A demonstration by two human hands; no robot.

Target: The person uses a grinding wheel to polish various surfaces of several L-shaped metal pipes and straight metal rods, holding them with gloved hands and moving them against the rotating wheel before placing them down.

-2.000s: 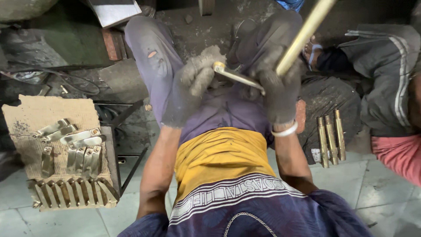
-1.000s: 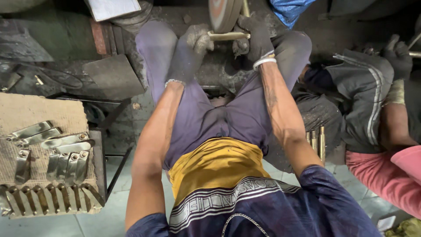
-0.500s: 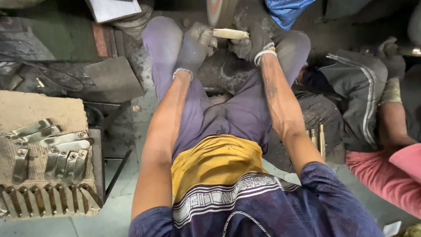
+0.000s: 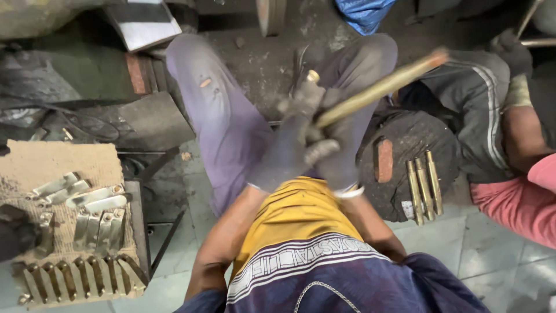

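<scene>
Both my hands wear dirty grey gloves and are drawn in close above my lap. My left hand [image 4: 286, 153] and my right hand [image 4: 339, 156] together grip a long brass rod [image 4: 382, 87] that slants up to the right. A short brass end [image 4: 313, 76] sticks up above the fingers. The grinding wheel [image 4: 271, 14] stands at the top, apart from the rod.
Several brass pieces [image 4: 81, 223] lie in rows on a burlap-covered stand [image 4: 52, 162] at the left. Three brass rods [image 4: 423, 185] rest on a dark round block at the right. Another person [image 4: 515, 145] sits at the right edge. Tiled floor lies below.
My hands have pulled the brass rod back from the grinding wheel toward my body, and the rod now tilts up to the right.
</scene>
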